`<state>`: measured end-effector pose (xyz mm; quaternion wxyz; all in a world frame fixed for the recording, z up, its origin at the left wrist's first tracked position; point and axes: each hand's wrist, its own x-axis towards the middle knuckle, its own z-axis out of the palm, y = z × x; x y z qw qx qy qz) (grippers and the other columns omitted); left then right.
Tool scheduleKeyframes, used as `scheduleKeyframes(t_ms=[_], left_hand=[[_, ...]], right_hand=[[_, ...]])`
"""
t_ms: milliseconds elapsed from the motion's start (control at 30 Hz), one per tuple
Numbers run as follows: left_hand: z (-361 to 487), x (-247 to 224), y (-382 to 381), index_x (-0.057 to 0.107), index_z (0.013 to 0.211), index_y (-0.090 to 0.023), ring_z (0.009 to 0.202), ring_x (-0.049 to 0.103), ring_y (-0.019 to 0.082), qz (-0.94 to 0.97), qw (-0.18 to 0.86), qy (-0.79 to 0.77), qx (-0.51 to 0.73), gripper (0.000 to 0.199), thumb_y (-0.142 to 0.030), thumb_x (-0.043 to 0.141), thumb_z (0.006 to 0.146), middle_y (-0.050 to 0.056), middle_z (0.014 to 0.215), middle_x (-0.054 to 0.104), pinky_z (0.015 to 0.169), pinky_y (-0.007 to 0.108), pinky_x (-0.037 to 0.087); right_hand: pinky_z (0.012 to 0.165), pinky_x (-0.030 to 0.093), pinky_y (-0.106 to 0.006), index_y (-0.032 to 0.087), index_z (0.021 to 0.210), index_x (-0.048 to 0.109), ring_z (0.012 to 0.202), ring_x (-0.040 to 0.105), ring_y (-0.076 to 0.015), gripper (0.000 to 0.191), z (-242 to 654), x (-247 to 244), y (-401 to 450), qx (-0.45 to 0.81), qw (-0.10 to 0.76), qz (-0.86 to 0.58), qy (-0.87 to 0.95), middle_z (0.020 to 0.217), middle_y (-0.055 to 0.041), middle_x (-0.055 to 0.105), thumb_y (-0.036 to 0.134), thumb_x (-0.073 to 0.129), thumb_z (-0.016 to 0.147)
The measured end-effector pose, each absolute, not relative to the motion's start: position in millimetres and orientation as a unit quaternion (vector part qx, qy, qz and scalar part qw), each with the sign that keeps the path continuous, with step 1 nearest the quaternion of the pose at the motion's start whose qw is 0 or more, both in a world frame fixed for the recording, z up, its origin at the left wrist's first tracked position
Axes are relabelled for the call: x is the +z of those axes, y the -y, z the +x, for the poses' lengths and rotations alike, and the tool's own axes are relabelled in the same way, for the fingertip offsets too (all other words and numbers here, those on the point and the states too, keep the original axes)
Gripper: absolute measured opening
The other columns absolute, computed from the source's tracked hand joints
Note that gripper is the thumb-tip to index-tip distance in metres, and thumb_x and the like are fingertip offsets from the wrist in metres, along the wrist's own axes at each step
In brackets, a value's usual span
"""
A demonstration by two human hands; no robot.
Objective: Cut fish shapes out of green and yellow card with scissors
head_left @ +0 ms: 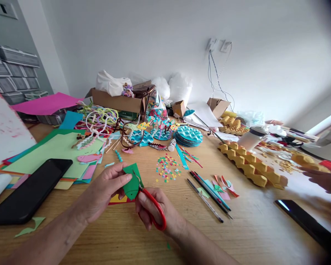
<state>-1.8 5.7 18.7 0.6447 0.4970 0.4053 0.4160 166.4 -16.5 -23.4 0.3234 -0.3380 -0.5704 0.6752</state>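
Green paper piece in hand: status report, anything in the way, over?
Left hand pinching green paper piece. Right hand gripping red-handled scissors, working end at the paper. Flat red-and-yellow paper partly hidden behind; no obstruction visible at the scissors.

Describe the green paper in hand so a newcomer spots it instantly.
At the wooden table, look near the front, just left of centre. The left hand holds a small green paper piece, with the red-handled scissors in the right hand meeting its edge. Unlike the larger sheets stacked at left, it is held up and carries a drawn curve and dot.
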Motion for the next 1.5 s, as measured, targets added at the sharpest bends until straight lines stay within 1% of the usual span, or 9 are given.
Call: scheduleKeyframes(t_ms=[167, 300, 500, 700, 867, 1100, 1200, 1400, 1500], left_hand=[[-2.2, 17.2, -9.2, 0.061, 0.069, -0.017, 0.053, 0.042, 0.01, 0.539, 0.599, -0.413, 0.425, 0.017, -0.032, 0.06, 0.077, -0.003, 0.06, 0.054, 0.046, 0.02, 0.036], [-3.0, 19.2, -9.0, 0.06, 0.068, -0.017, 0.047, 0.038, 0.007, 0.511, 0.62, -0.423, 0.419, 0.017, -0.033, 0.064, 0.074, -0.004, 0.057, 0.053, 0.042, 0.018, 0.032], [0.7, 17.9, -4.2, 0.061, 0.079, -0.021, 0.048, 0.046, 0.007, 0.397, 0.682, -0.425, 0.442, 0.016, -0.028, 0.071, 0.068, -0.005, 0.062, 0.059, 0.042, 0.016, 0.035], [6.7, 15.3, -1.8, 0.06, 0.076, -0.02, 0.055, 0.054, 0.01, 0.384, 0.699, -0.39, 0.459, 0.015, -0.027, 0.071, 0.068, -0.003, 0.064, 0.064, 0.051, 0.02, 0.041], [10.1, 17.6, 1.5, 0.058, 0.07, -0.019, 0.056, 0.052, 0.01, 0.386, 0.696, -0.395, 0.458, 0.019, -0.028, 0.073, 0.065, -0.004, 0.062, 0.062, 0.053, 0.021, 0.041], [9.9, 14.8, 0.7, 0.057, 0.073, -0.019, 0.058, 0.052, 0.01, 0.402, 0.697, -0.392, 0.445, 0.016, -0.029, 0.07, 0.07, -0.003, 0.067, 0.063, 0.052, 0.02, 0.039], [9.2, 12.1, 0.2, 0.058, 0.074, -0.02, 0.055, 0.049, 0.008, 0.406, 0.701, -0.382, 0.445, 0.013, -0.028, 0.069, 0.072, -0.004, 0.067, 0.063, 0.05, 0.018, 0.037], [9.5, 10.4, -1.5, 0.059, 0.073, -0.02, 0.051, 0.043, 0.006, 0.415, 0.698, -0.377, 0.445, 0.012, -0.027, 0.068, 0.073, -0.003, 0.067, 0.063, 0.048, 0.017, 0.036], [9.1, 11.1, -1.2, 0.059, 0.072, -0.019, 0.052, 0.044, 0.007, 0.419, 0.697, -0.38, 0.44, 0.012, -0.028, 0.068, 0.073, -0.003, 0.067, 0.064, 0.048, 0.017, 0.036]], right_hand=[[0.035, 0.023, -0.018, 0.014, 0.067, 0.051, 0.03, 0.034, -0.0042, 0.053, 166.6, -20.1, 17.0, 0.677, 0.326, -0.34, 0.566, 0.038, 0.007, 0.045, 0.066, 0.046, 0.078], [0.035, 0.022, -0.018, 0.014, 0.067, 0.051, 0.03, 0.035, -0.0042, 0.053, 166.6, -18.5, 16.5, 0.684, 0.321, -0.337, 0.561, 0.039, 0.0065, 0.045, 0.067, 0.048, 0.077], [0.037, 0.025, -0.018, 0.015, 0.068, 0.051, 0.034, 0.037, -0.0051, 0.054, 167.6, -17.2, 16.1, 0.658, 0.307, -0.355, 0.589, 0.042, 0.006, 0.046, 0.068, 0.048, 0.075], [0.038, 0.028, -0.018, 0.015, 0.067, 0.049, 0.036, 0.038, -0.0056, 0.054, 165.7, -18.3, 18.4, 0.63, 0.324, -0.363, 0.605, 0.045, 0.0051, 0.046, 0.069, 0.045, 0.077], [0.038, 0.028, -0.017, 0.015, 0.068, 0.049, 0.038, 0.039, -0.0056, 0.054, 164.4, -22.0, 18.7, 0.63, 0.33, -0.363, 0.602, 0.046, 0.0047, 0.045, 0.068, 0.042, 0.079], [0.037, 0.028, -0.018, 0.015, 0.067, 0.048, 0.037, 0.039, -0.0059, 0.058, 163.1, -20.8, 19.9, 0.625, 0.339, -0.364, 0.602, 0.047, 0.0039, 0.045, 0.071, 0.042, 0.077], [0.036, 0.027, -0.017, 0.015, 0.066, 0.047, 0.036, 0.038, -0.0057, 0.058, 162.6, -20.3, 20.6, 0.623, 0.347, -0.361, 0.602, 0.047, 0.004, 0.044, 0.072, 0.043, 0.076], [0.037, 0.027, -0.017, 0.015, 0.067, 0.048, 0.037, 0.037, -0.0057, 0.059, 163.2, -17.4, 20.2, 0.617, 0.347, -0.361, 0.608, 0.046, 0.0042, 0.044, 0.073, 0.043, 0.075], [0.038, 0.028, -0.017, 0.015, 0.066, 0.048, 0.037, 0.037, -0.0056, 0.06, 163.5, -14.3, 19.7, 0.608, 0.343, -0.364, 0.616, 0.046, 0.0042, 0.044, 0.074, 0.042, 0.074]])
